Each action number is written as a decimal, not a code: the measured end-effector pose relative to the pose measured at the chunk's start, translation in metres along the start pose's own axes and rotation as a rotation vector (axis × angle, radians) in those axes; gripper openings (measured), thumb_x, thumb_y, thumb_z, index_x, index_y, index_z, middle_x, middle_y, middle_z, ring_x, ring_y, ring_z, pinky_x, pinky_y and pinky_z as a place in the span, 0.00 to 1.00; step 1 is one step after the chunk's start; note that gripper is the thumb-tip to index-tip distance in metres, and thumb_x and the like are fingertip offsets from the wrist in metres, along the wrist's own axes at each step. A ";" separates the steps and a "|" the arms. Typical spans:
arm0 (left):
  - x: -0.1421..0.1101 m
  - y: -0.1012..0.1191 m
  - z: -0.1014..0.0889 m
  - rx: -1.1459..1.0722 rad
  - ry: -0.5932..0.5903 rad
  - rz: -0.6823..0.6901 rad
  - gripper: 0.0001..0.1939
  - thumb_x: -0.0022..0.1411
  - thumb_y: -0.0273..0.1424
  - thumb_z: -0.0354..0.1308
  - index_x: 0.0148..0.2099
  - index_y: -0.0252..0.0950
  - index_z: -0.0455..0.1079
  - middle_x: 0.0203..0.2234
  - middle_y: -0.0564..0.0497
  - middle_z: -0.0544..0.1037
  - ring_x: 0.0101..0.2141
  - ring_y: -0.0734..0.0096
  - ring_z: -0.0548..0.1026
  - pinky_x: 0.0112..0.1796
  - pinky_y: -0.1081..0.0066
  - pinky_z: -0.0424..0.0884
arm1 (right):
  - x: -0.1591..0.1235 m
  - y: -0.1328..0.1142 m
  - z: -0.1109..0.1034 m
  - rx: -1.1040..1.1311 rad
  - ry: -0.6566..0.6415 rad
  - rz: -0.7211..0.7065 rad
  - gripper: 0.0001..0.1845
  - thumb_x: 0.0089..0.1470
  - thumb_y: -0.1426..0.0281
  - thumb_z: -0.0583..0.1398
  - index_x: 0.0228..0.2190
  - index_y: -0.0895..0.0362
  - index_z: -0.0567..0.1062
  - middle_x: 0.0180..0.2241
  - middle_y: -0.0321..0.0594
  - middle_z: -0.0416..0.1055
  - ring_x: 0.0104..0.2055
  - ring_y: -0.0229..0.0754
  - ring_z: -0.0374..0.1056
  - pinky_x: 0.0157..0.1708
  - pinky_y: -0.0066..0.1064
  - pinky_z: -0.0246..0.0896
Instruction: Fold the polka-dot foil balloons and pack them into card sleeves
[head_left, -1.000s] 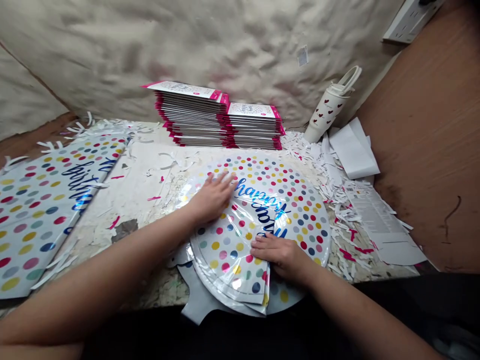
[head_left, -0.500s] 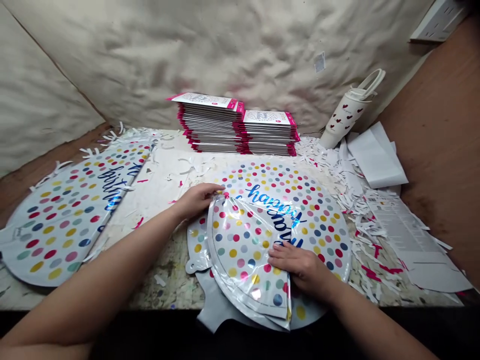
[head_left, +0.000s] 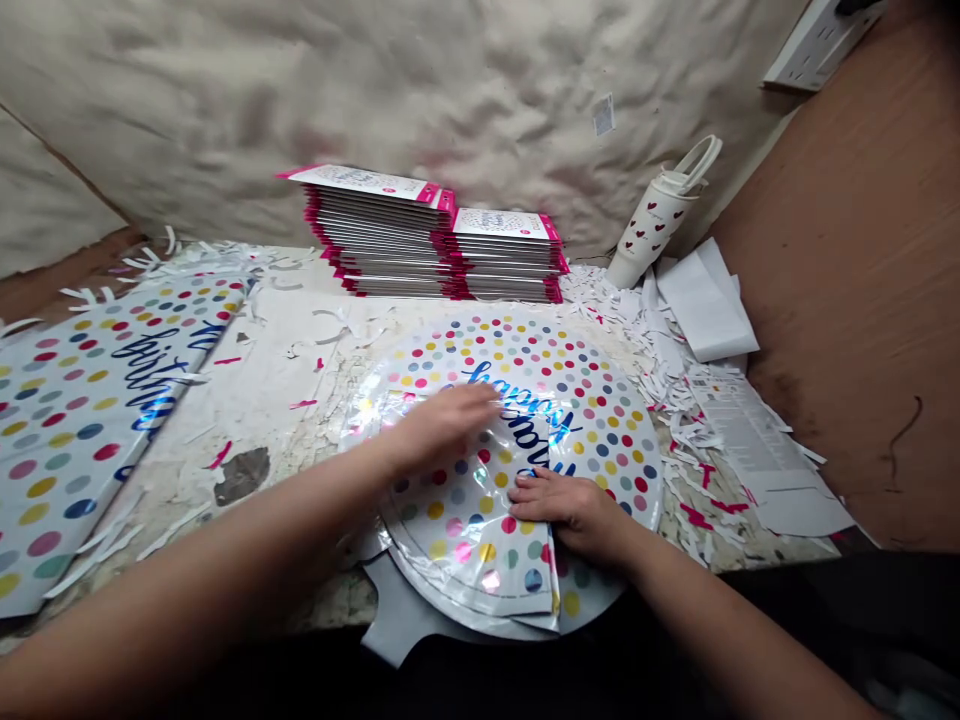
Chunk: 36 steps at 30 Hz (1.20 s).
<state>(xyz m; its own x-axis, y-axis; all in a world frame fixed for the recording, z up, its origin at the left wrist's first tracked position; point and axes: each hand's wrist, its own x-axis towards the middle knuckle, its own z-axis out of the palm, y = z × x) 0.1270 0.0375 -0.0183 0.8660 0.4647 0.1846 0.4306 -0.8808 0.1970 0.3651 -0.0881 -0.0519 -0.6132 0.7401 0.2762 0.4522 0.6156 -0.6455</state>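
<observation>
A flat foil balloon [head_left: 600, 420] with coloured dots and blue lettering lies at the table's front edge, its grey tail [head_left: 397, 615] sticking out over the edge. On top of it sits a folded foil balloon [head_left: 472, 550] of the same dotted pattern, shiny and layered. My right hand [head_left: 566, 508] lies flat on the right part of the folded balloon, fingers stretched out. Over its upper part is my left hand [head_left: 450, 420], smeared by motion, so its finger pose and any contact are unclear. More dotted foil [head_left: 97, 410] with blue lettering lies at the left.
Two stacks of pink-edged packets [head_left: 382, 240] [head_left: 506, 255] stand against the papered back wall. A white tumbler [head_left: 652, 225] with hearts leans at the back right. White paper shreds [head_left: 667, 400], folded paper [head_left: 709, 305] and a printed sheet [head_left: 765, 450] lie along the right side.
My left hand has moved from the folded balloon's upper left corner rightward across its top. My right hand stays on the balloon. The whole view has shifted, so things appear further left.
</observation>
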 end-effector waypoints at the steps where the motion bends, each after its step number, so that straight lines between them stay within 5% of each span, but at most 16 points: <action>1: 0.011 0.019 0.011 -0.028 -0.105 0.130 0.21 0.63 0.29 0.43 0.58 0.37 0.59 0.57 0.47 0.63 0.58 0.64 0.57 0.56 0.62 0.54 | -0.002 0.000 -0.002 0.010 -0.018 -0.001 0.17 0.52 0.79 0.53 0.41 0.55 0.75 0.45 0.40 0.73 0.52 0.39 0.64 0.56 0.38 0.55; 4: 0.035 0.058 0.036 -0.040 -0.204 0.123 0.26 0.65 0.35 0.43 0.63 0.36 0.50 0.62 0.45 0.53 0.61 0.57 0.49 0.57 0.54 0.47 | -0.012 -0.006 -0.006 0.038 -0.056 -0.006 0.17 0.53 0.78 0.53 0.41 0.55 0.75 0.44 0.39 0.74 0.53 0.39 0.64 0.57 0.38 0.52; 7: 0.038 0.066 0.044 -0.040 -0.210 0.011 0.27 0.66 0.40 0.39 0.65 0.38 0.46 0.63 0.45 0.48 0.62 0.55 0.45 0.57 0.51 0.44 | -0.019 -0.014 -0.012 0.115 -0.093 0.089 0.13 0.56 0.74 0.51 0.37 0.55 0.75 0.39 0.38 0.76 0.47 0.40 0.69 0.55 0.37 0.54; 10: 0.017 0.047 0.034 -0.051 -0.288 -0.009 0.26 0.67 0.38 0.37 0.65 0.38 0.44 0.63 0.47 0.47 0.62 0.60 0.44 0.58 0.55 0.44 | -0.012 -0.017 -0.018 0.208 0.020 0.394 0.18 0.59 0.65 0.49 0.23 0.57 0.71 0.23 0.35 0.71 0.28 0.37 0.69 0.34 0.29 0.65; 14: -0.045 0.003 0.001 -0.031 -0.396 -0.162 0.28 0.63 0.38 0.44 0.64 0.37 0.48 0.61 0.47 0.53 0.61 0.58 0.51 0.58 0.55 0.48 | 0.010 -0.008 -0.024 0.407 0.233 0.804 0.22 0.55 0.56 0.52 0.16 0.56 0.61 0.15 0.31 0.58 0.19 0.33 0.56 0.19 0.25 0.54; 16: -0.073 -0.007 -0.018 0.002 -0.284 -0.379 0.27 0.62 0.37 0.45 0.62 0.38 0.54 0.59 0.47 0.60 0.58 0.57 0.58 0.56 0.55 0.55 | 0.020 -0.003 -0.026 0.590 0.244 0.950 0.21 0.51 0.55 0.55 0.16 0.56 0.62 0.14 0.30 0.56 0.17 0.32 0.54 0.17 0.24 0.53; 19: -0.091 0.014 -0.035 0.086 0.187 -0.621 0.24 0.63 0.30 0.43 0.61 0.43 0.54 0.54 0.49 0.67 0.53 0.60 0.66 0.50 0.57 0.66 | 0.028 -0.001 -0.026 0.719 0.231 1.044 0.19 0.49 0.56 0.56 0.18 0.56 0.64 0.13 0.29 0.58 0.15 0.32 0.55 0.17 0.25 0.56; 21: -0.087 0.049 -0.029 0.079 0.382 -0.384 0.28 0.63 0.27 0.44 0.64 0.45 0.45 0.58 0.49 0.61 0.57 0.61 0.60 0.53 0.57 0.62 | 0.029 0.000 -0.025 0.724 0.225 1.050 0.18 0.48 0.57 0.56 0.18 0.57 0.65 0.14 0.30 0.60 0.15 0.33 0.57 0.18 0.26 0.58; 23: -0.078 0.083 -0.010 0.069 0.193 -0.124 0.30 0.64 0.31 0.45 0.66 0.39 0.40 0.60 0.45 0.57 0.59 0.56 0.55 0.55 0.55 0.57 | 0.027 0.001 -0.024 0.723 0.229 1.051 0.15 0.48 0.58 0.56 0.21 0.57 0.67 0.15 0.31 0.62 0.16 0.34 0.60 0.19 0.27 0.60; 25: -0.072 0.106 0.011 0.098 0.042 -0.085 0.35 0.63 0.43 0.45 0.66 0.31 0.41 0.60 0.38 0.56 0.59 0.50 0.54 0.55 0.54 0.56 | 0.024 0.003 -0.025 0.675 0.250 1.040 0.12 0.49 0.62 0.57 0.31 0.58 0.70 0.17 0.31 0.65 0.17 0.34 0.62 0.19 0.27 0.61; 27: -0.072 0.112 0.029 0.102 -0.064 -0.118 0.39 0.61 0.49 0.43 0.65 0.28 0.43 0.60 0.36 0.54 0.59 0.46 0.53 0.54 0.52 0.55 | 0.022 0.001 -0.025 0.465 0.296 1.008 0.23 0.49 0.66 0.57 0.48 0.57 0.63 0.20 0.31 0.67 0.18 0.37 0.64 0.19 0.29 0.63; 29: -0.075 0.108 0.036 0.082 -0.125 -0.150 0.38 0.61 0.51 0.41 0.65 0.31 0.44 0.61 0.38 0.51 0.60 0.45 0.51 0.54 0.50 0.53 | 0.022 -0.006 -0.022 0.056 0.402 0.915 0.32 0.51 0.70 0.55 0.57 0.56 0.52 0.28 0.38 0.71 0.26 0.43 0.69 0.26 0.35 0.67; 31: -0.078 0.103 0.037 0.063 -0.140 -0.165 0.37 0.61 0.50 0.41 0.65 0.33 0.43 0.62 0.40 0.50 0.60 0.46 0.49 0.55 0.50 0.51 | 0.025 -0.018 -0.012 -0.347 0.463 0.707 0.31 0.55 0.72 0.51 0.59 0.56 0.50 0.42 0.49 0.70 0.43 0.50 0.69 0.40 0.44 0.66; 33: -0.079 0.101 0.035 0.052 -0.122 -0.163 0.37 0.61 0.50 0.41 0.65 0.34 0.43 0.62 0.41 0.49 0.61 0.48 0.48 0.56 0.50 0.50 | 0.027 -0.029 0.004 -0.548 0.352 0.460 0.29 0.58 0.68 0.49 0.60 0.57 0.50 0.56 0.52 0.58 0.59 0.54 0.53 0.54 0.50 0.53; 36: -0.080 0.102 0.034 0.035 -0.108 -0.149 0.37 0.61 0.50 0.41 0.65 0.33 0.43 0.62 0.40 0.49 0.61 0.49 0.47 0.57 0.51 0.48 | 0.020 -0.033 0.024 -0.556 0.000 0.296 0.39 0.57 0.53 0.49 0.61 0.61 0.44 0.63 0.51 0.43 0.64 0.53 0.37 0.60 0.52 0.38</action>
<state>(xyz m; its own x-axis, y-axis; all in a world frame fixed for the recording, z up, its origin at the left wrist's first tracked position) 0.1106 -0.0927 -0.0459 0.8131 0.5798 0.0512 0.5635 -0.8062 0.1806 0.3222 -0.1005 -0.0420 -0.4105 0.9006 0.1430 0.8718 0.4336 -0.2281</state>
